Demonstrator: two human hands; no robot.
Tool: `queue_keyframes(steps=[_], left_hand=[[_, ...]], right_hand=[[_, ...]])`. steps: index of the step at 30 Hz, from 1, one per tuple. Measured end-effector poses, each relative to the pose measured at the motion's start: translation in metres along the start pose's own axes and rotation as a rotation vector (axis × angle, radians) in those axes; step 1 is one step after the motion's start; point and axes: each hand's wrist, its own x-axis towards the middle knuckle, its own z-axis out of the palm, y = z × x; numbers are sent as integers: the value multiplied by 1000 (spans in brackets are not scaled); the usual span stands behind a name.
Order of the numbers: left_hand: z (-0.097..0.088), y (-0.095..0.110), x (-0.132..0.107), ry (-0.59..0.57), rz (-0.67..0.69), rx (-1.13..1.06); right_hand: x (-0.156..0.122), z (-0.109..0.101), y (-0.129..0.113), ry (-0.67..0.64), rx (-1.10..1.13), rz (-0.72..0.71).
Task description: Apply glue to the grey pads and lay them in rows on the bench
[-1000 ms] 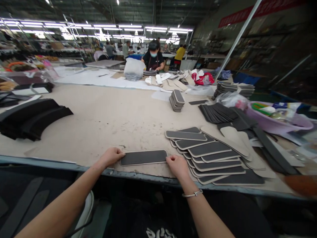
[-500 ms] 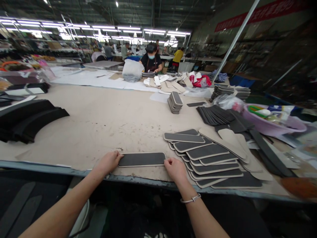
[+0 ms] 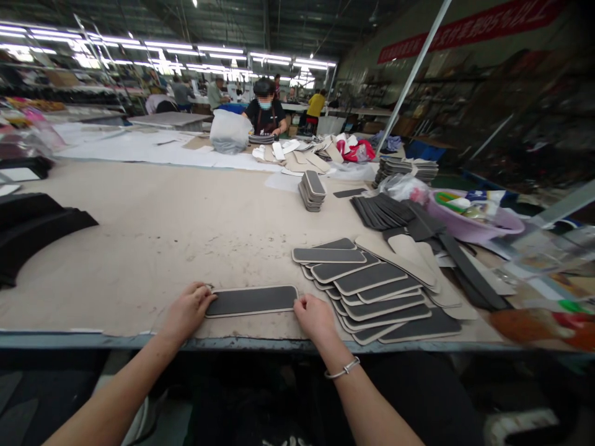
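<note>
A long dark grey panel with a beige border and rounded corners lies along the front of the table. My left hand pinches its left end, thumb and fingers closed at the edge. At the opposite end, my right hand grips the right edge between thumb and curled fingers. Just right of that hand spreads an overlapping pile of similar grey panels with beige borders. Beige pieces lie over the pile's far right side.
A small stack of bordered panels stands farther back. Black strips and a lilac basin of items lie to the right. Curved black pieces are at the left. Across the table a person sits behind a plastic bag.
The view has turned slightly to the right, so everything appears farther left. Both hands still hold the panel's ends; the left fingers lie a little farther over its end.
</note>
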Motion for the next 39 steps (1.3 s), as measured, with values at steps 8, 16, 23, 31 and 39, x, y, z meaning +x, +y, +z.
queue_keyframes(steps=[8,16,23,31,39], left_hand=[[8,-9,5,108,54,-205],[5,-7,6,137,22,-202],[5,-14,15,104,2,-204],[-1,-6,14,92,-93,-234],[-2,-11,2,108,-284,-316]], right_hand=[[-1,-2,0,-37,-19,-5],[-3,-4,-3,-20,-23,9],[0,-3,-5,10,4,25],[2,-2,-3,4,44,35],[1,2,6,-12,62,-26]])
